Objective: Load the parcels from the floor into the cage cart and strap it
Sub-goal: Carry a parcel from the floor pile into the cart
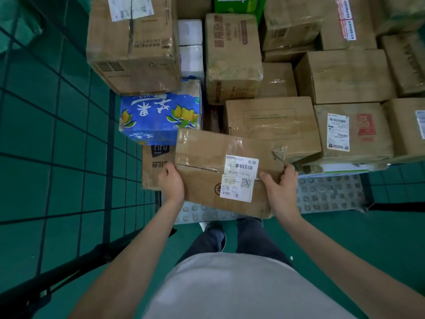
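Head view: a person holds a taped cardboard parcel (pixel 220 166) in both hands above the studded floor (pixel 328 192) of the cage cart.
Left hand (pixel 171 181) grips the parcel's left edge and right hand (pixel 281 187) its right edge, fingers curled round the sides; a white shipping label (pixel 239 178) faces up. Beyond it lie stacked brown boxes and a blue mango carton (pixel 158 116). Wire mesh wall (pixel 57 134) of the cart stands at left.
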